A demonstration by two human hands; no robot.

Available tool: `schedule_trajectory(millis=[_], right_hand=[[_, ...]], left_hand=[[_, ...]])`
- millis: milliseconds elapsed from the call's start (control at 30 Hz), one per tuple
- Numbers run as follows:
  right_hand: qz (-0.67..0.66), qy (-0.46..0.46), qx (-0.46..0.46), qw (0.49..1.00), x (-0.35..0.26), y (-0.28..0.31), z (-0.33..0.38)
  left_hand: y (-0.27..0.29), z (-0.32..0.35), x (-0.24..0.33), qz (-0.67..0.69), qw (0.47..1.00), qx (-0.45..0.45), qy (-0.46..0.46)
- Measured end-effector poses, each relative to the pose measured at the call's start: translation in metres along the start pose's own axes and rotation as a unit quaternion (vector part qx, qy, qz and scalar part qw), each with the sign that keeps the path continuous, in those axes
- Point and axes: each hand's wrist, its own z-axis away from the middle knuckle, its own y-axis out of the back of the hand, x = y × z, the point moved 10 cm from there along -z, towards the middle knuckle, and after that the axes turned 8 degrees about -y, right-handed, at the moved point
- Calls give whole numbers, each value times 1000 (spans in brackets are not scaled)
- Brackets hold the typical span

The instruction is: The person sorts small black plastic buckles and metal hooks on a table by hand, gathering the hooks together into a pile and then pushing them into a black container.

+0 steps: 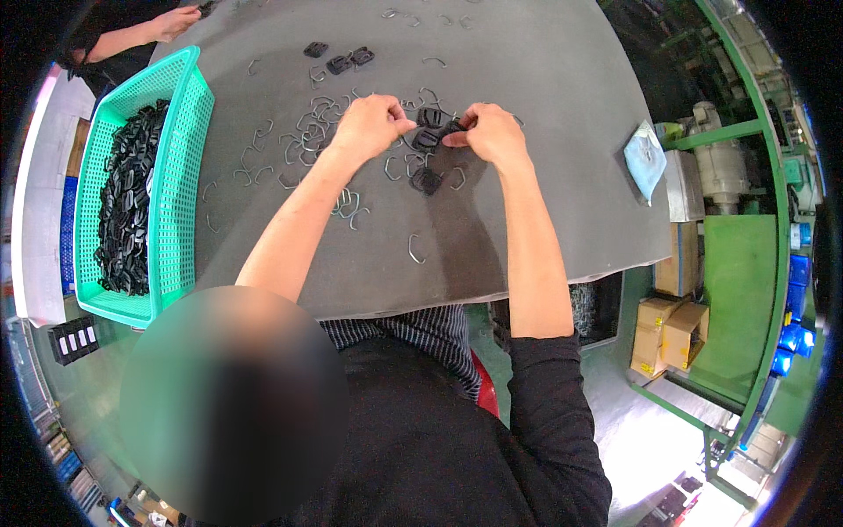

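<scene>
Over the grey-covered table [580, 149], my left hand [371, 127] is closed, thumb and fingertips pinched together; whatever they hold is too small to make out. To its right my right hand [492, 133] pinches a small black plastic buckle piece [452, 129]. More black buckle pieces [427, 140] lie between the two hands, close to the right fingertips. Another black piece [427, 181] rests a little nearer to me. Bent metal wire hooks [309, 140] are scattered in a loose pile beside and under my left hand. One single hook [416, 249] lies near the front edge.
A green plastic basket [180, 202] full of black pieces stands at the left. Several black pieces [339, 65] lie farther back. Another person's hand [173, 24] is at the far left corner. A light blue packet [645, 162] sits at the right edge, with cardboard boxes [654, 329] below.
</scene>
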Motion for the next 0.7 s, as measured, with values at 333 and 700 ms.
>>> schedule_trajectory(millis=[333, 700], right_hand=[[-577, -19, -170, 799, 29, -10, 53], [-266, 41, -162, 949, -14, -17, 72]], left_hand=[[-28, 4, 37, -102, 993, -8, -63], [28, 36, -13, 532, 840, -7, 101]])
